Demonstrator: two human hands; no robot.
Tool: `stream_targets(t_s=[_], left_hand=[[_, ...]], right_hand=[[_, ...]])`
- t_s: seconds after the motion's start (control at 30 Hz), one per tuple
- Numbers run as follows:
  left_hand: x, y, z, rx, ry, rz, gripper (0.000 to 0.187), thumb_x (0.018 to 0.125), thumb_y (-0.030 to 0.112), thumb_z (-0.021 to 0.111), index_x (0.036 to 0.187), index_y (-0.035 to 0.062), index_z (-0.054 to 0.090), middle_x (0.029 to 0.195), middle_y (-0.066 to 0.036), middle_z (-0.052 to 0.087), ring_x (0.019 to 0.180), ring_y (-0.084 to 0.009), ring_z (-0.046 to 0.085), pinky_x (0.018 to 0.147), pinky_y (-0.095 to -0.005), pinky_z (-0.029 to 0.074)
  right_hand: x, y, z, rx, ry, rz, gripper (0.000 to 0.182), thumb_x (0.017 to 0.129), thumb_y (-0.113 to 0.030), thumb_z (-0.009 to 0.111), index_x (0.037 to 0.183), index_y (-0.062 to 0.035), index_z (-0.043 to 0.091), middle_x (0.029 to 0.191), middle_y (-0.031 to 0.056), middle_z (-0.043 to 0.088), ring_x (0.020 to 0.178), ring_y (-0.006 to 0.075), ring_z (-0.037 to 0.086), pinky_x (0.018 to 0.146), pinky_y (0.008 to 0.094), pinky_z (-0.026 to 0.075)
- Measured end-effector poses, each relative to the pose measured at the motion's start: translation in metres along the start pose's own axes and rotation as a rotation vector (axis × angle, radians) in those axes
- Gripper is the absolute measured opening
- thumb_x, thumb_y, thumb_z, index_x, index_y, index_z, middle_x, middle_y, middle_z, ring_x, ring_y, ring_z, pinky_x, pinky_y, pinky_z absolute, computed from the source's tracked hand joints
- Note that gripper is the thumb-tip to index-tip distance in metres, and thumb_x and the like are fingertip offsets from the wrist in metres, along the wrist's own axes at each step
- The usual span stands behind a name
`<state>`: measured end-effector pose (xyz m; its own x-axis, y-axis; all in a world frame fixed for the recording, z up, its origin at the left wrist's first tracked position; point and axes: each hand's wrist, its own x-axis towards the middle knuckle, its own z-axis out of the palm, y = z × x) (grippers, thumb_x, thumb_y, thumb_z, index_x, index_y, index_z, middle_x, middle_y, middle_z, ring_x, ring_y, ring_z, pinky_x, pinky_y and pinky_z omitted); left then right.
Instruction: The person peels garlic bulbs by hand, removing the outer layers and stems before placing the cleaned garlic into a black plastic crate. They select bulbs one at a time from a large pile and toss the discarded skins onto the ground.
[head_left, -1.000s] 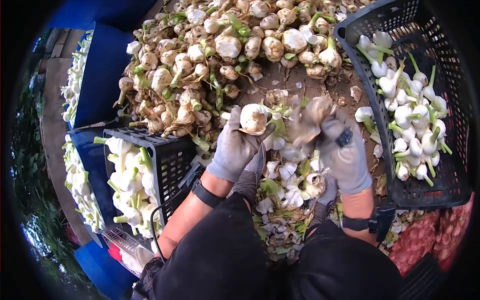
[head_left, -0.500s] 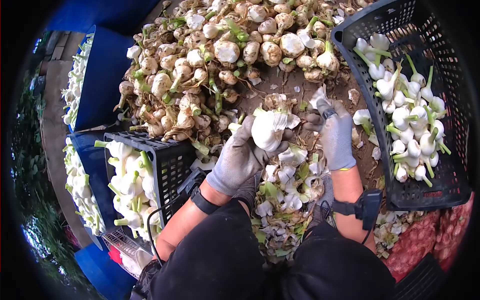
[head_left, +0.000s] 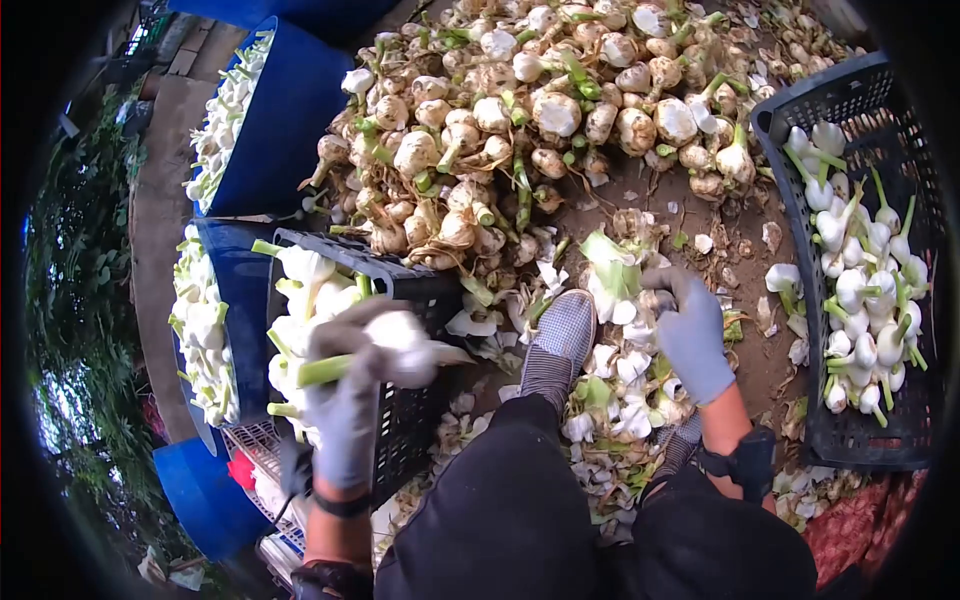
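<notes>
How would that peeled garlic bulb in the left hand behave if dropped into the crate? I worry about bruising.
The garlic bulb in the left hand looks round and smooth-skinned, so it would probably roll across the bulbs already in the black crate. Its green stalk sticks out stiffly and may stop it. The bulb looks firm, likely not fragile.

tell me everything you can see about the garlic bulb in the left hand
The garlic bulb is white and clean-looking, its outer skin already off, with a thick pale green stem stub pointing left. It lies roughly sideways in the gloved left hand, whose fingers wrap the stem end. It is blurred by motion, so fine detail is lost. It sits above the near rim of the black crate that holds similar peeled bulbs.
</notes>
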<state>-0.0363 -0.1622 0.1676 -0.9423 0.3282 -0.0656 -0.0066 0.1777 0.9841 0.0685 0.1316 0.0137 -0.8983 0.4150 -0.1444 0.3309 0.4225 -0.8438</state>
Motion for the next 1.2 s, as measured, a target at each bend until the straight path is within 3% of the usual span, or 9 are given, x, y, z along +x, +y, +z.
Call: stream_targets(t_s=[0.13, 0.23, 0.4, 0.7, 0.73, 0.87, 0.97, 1.1, 1.2], left_hand=[[0.008, 0.047, -0.041, 1.194, 0.161, 0.292, 0.029, 0.073, -0.003, 0.071, 0.101, 0.0, 0.061, 0.119, -0.018, 0.062, 0.115, -0.0275, 0.058, 0.101, -0.037, 0.044], [0.041, 0.03, 0.015, 0.882, -0.023, 0.352, 0.04, 0.074, 0.002, 0.075, 0.112, -0.0004, 0.063, 0.115, -0.016, 0.065, 0.113, -0.0281, 0.06, 0.098, -0.0376, 0.046], [0.115, -0.107, 0.069, 1.655, -0.143, -0.175, 0.068, 0.074, 0.033, 0.078, 0.13, 0.0067, 0.05, 0.12, -0.017, 0.059, 0.108, -0.0338, 0.06, 0.087, -0.0426, 0.052], [0.07, -0.05, 0.127, -0.3, -0.51, -0.333, 0.07, 0.071, -0.002, 0.077, 0.134, -0.0008, 0.046, 0.118, -0.009, 0.059, 0.108, -0.0153, 0.059, 0.097, -0.0284, 0.046], [0.065, -0.05, 0.139, -0.203, -0.592, -0.315, 0.065, 0.071, 0.001, 0.08, 0.13, 0.0012, 0.052, 0.122, -0.009, 0.059, 0.116, -0.0177, 0.056, 0.101, -0.0307, 0.043], [0.067, -0.07, 0.17, 0.449, -0.649, 0.469, 0.056, 0.071, 0.007, 0.08, 0.123, 0.0056, 0.061, 0.115, -0.011, 0.063, 0.112, -0.024, 0.058, 0.096, -0.0349, 0.044], [0.059, -0.083, 0.179, 0.381, -0.708, 0.263, 0.057, 0.072, 0.009, 0.079, 0.123, 0.0027, 0.055, 0.119, -0.018, 0.058, 0.104, -0.0343, 0.062, 0.088, -0.038, 0.051], [0.057, -0.079, 0.19, 0.479, -0.668, 0.449, 0.062, 0.069, 0.008, 0.078, 0.125, 0.0026, 0.053, 0.11, -0.018, 0.058, 0.096, -0.0356, 0.062, 0.084, -0.0393, 0.051], [0.063, -0.084, 0.187, 0.506, -0.692, 0.389, 0.06, 0.066, 0.007, 0.081, 0.121, 0.004, 0.058, 0.104, -0.016, 0.061, 0.094, -0.0337, 0.063, 0.082, -0.0373, 0.052]], right_hand=[[-0.016, 0.006, 0.013, 0.023, -0.048, 0.025, 0.022, 0.088, -0.003, 0.057, 0.107, -0.0079, 0.066, 0.099, 0.0149, 0.067, 0.088, 0.0301, 0.066, 0.079, 0.0365, 0.052], [-0.015, -0.013, 0.011, 0.043, -0.098, 0.007, 0.023, 0.088, -0.005, 0.059, 0.11, -0.0078, 0.065, 0.1, 0.0165, 0.067, 0.089, 0.0329, 0.065, 0.08, 0.0383, 0.052], [-0.019, -0.007, 0.002, 0.049, -0.097, -0.014, 0.024, 0.086, -0.001, 0.058, 0.109, -0.0075, 0.066, 0.099, 0.0158, 0.067, 0.089, 0.0327, 0.065, 0.079, 0.0383, 0.052], [-0.017, -0.02, -0.026, 1.047, -0.553, 0.44, 0.03, 0.1, -0.024, 0.051, 0.109, 0.0036, 0.058, 0.091, 0.0086, 0.067, 0.074, 0.0152, 0.066, 0.068, 0.0254, 0.054], [-0.02, -0.007, -0.011, 0.593, -0.28, 0.227, 0.038, 0.101, -0.038, 0.048, 0.103, -0.002, 0.06, 0.084, 0.0067, 0.064, 0.068, 0.0137, 0.063, 0.06, 0.025, 0.052], [-0.022, 0.014, -0.022, 1.425, -0.141, 0.397, 0.03, 0.1, -0.032, 0.053, 0.104, -0.0028, 0.061, 0.075, 0.0033, 0.063, 0.063, 0.0122, 0.059, 0.057, 0.0263, 0.051], [-0.024, 0.016, -0.024, 0.649, 0.196, -0.156, 0.026, 0.099, -0.023, 0.055, 0.107, 0.0003, 0.063, 0.082, 0.0056, 0.066, 0.065, 0.0109, 0.061, 0.059, 0.0254, 0.052], [-0.011, -0.017, -0.049, 0.703, -0.17, 0.518, 0.027, 0.097, -0.022, 0.059, 0.1, 0.0048, 0.066, 0.078, 0.0049, 0.067, 0.067, 0.0075, 0.06, 0.062, 0.0241, 0.048], [-0.013, 0.015, -0.018, 0.632, -0.029, 0.236, 0.025, 0.098, -0.019, 0.057, 0.096, 0.0041, 0.066, 0.07, 0.0047, 0.066, 0.055, 0.0089, 0.057, 0.052, 0.0271, 0.045]])
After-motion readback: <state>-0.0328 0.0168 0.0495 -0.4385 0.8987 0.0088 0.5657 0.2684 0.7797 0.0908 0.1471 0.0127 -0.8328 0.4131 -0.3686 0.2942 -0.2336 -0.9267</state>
